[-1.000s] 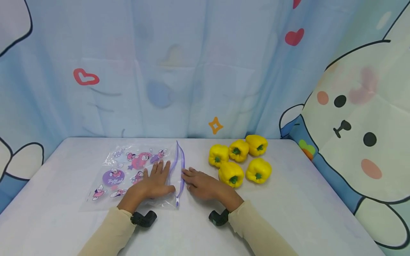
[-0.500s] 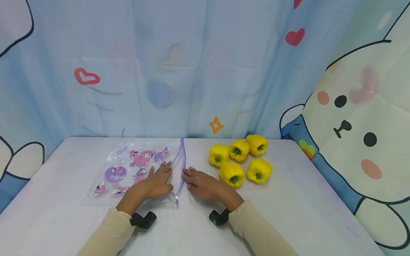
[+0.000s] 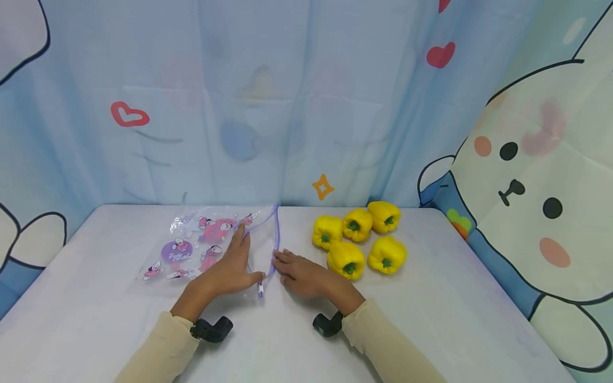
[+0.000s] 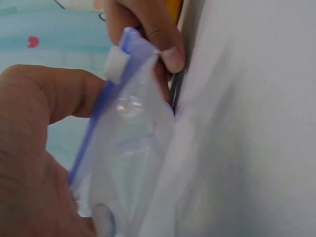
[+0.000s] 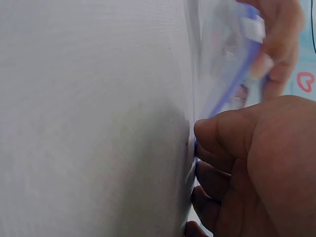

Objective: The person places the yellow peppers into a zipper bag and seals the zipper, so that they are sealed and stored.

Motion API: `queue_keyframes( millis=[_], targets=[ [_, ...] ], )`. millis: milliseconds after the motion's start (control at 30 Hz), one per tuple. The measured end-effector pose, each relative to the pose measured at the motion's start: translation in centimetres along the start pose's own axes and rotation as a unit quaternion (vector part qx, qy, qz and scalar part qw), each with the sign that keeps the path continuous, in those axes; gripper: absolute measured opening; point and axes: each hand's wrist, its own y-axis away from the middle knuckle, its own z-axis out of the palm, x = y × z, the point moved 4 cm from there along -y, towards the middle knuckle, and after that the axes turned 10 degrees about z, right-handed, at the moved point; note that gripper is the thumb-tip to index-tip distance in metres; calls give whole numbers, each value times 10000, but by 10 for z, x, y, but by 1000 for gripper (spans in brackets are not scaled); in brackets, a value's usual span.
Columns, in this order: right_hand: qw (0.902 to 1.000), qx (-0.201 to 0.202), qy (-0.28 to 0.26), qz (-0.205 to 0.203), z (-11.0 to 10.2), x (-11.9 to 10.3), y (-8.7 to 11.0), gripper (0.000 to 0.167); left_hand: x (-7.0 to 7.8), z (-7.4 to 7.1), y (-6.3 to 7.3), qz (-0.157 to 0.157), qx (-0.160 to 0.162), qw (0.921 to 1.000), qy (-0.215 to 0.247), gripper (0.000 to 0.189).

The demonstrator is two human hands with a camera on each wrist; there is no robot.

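Observation:
A clear zip bag (image 3: 206,242) with purple edging and pink printed figures lies on the white table, its mouth gaping toward the right. My left hand (image 3: 225,271) is over the mouth, fingers stretched forward; its thumb touches the raised upper purple strip in the left wrist view. Near the thumb is a white slider (image 4: 117,64). The relaxed fingers of my right hand (image 3: 304,275) press the lower purple strip (image 3: 277,229) against the table. In the right wrist view, the hand's thumb (image 5: 222,131) is beside the strip. My left fingertips' contact with the bag is partly hidden.
Several yellow bell peppers (image 3: 354,225) with green stems sit right of the bag, just beyond my right forearm. A blue printed curtain (image 3: 268,106) hangs behind the table (image 3: 421,319). Each wrist carries a black camera.
My left hand has tilted up and raised the bag's upper strip, widening the mouth. The bag has shifted slightly forward and right. My right hand has stayed in place.

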Motion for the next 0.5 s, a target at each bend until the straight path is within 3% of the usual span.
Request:
queue_keyframes(
  millis=[200, 500],
  targets=[
    [9998, -70, -18, 180, 0, 0, 0, 55, -3, -14, 1, 128, 600, 9981, 88, 107],
    [9999, 9, 24, 117, -2, -1, 2, 56, -6, -10, 1, 291, 393, 9988, -89, 109]
  ],
)
